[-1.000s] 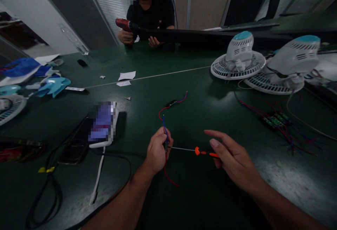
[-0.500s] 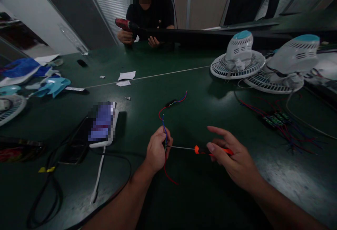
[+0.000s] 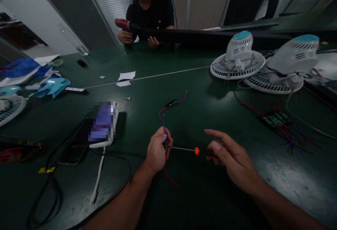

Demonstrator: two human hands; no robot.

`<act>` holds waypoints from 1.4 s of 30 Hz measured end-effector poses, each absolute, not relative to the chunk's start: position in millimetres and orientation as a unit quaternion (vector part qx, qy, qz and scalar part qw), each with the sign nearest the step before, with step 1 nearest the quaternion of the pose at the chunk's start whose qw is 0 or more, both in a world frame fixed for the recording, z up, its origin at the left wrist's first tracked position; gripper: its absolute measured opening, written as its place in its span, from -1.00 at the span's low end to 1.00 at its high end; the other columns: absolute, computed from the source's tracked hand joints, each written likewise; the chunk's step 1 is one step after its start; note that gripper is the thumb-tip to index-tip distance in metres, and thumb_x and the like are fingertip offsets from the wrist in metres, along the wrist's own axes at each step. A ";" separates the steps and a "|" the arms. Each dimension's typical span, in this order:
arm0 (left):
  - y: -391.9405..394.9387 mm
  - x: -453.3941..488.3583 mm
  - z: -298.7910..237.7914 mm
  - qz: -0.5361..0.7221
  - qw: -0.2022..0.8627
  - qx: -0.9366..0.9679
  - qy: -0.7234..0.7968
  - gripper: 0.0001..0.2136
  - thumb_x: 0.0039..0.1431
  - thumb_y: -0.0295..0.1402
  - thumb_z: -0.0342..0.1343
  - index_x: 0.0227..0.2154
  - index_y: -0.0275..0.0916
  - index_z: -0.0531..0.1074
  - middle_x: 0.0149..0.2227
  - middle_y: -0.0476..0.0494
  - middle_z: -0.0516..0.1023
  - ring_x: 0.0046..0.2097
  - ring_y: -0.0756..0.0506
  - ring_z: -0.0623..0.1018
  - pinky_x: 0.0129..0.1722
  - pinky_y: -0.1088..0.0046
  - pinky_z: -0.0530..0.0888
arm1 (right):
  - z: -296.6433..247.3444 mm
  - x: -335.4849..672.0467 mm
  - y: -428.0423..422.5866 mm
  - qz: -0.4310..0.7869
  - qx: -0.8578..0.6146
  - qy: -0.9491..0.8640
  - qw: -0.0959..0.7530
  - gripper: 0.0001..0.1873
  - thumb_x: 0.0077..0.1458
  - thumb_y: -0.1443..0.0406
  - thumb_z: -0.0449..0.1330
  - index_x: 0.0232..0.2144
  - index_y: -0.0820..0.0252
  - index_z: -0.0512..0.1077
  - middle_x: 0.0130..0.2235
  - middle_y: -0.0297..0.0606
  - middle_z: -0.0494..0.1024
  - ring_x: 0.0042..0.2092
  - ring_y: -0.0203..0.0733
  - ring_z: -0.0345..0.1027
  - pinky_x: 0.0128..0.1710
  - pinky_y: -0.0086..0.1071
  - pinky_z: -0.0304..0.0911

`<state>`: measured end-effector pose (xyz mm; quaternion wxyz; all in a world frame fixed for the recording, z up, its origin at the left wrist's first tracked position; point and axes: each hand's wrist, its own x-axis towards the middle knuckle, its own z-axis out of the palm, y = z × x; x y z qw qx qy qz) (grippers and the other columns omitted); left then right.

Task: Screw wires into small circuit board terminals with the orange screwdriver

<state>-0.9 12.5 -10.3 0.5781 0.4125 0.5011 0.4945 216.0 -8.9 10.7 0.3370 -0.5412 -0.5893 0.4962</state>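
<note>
My left hand point(image 3: 158, 149) is closed around a small circuit board point(image 3: 166, 145), which shows as a thin strip along the fingers. A blue wire rises from its far end, and a red wire point(image 3: 170, 178) trails toward me. In my right hand point(image 3: 231, 156) is a screwdriver point(image 3: 200, 151) with an orange and black handle, gripped by thumb and fingers while the index finger sticks out. Its thin shaft points left and its tip meets the board's edge at my left fingers; the exact contact is hidden. Just beyond lies a second small board point(image 3: 172, 103) with red and blue wires.
Fan heads point(image 3: 237, 65) with white grilles stand at the right, above a cluster of wired circuit boards point(image 3: 275, 118). A phone on a stand point(image 3: 101, 123) and black cables lie left. Across the table, a person point(image 3: 150, 16) holds a red power drill point(image 3: 123, 24).
My right thumb and fingers have shifted along the screwdriver handle, covering its rear end. The left hand and the board have barely moved.
</note>
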 end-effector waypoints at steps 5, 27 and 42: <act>13.2 0.3 -8.5 0.497 0.576 0.411 0.502 -0.83 0.01 -0.24 -0.11 -0.53 -0.21 0.25 -0.70 0.09 0.25 -0.72 0.06 0.18 -0.76 0.59 0.09 | 13.0 216.2 -8.1 0.474 -0.592 -0.589 0.279 -0.46 0.31 0.01 -0.14 0.16 0.15 0.28 -0.65 -0.46 0.35 -0.58 -0.27 0.30 -0.59 -0.41 0.17; 13.7 -0.4 -8.7 0.501 0.583 0.408 0.493 -0.83 0.03 -0.24 -0.12 -0.53 -0.21 0.25 -0.73 0.11 0.22 -0.73 0.06 0.15 -0.75 0.58 0.08 | 12.0 215.1 -3.9 0.464 -0.551 -0.600 0.347 -0.51 0.17 0.13 0.14 0.10 0.17 0.22 -0.49 -0.41 0.40 -0.50 -0.28 0.29 -0.52 -0.40 0.21; 13.1 0.3 -8.0 0.495 0.572 0.412 0.507 -0.83 0.02 -0.24 -0.12 -0.54 -0.21 0.25 -0.72 0.09 0.25 -0.73 0.06 0.17 -0.77 0.59 0.08 | 11.6 218.3 -7.7 0.481 -0.607 -0.563 0.288 -0.45 0.28 -0.03 -0.13 0.16 0.09 0.27 -0.65 -0.49 0.29 -0.60 -0.27 0.27 -0.61 -0.42 0.13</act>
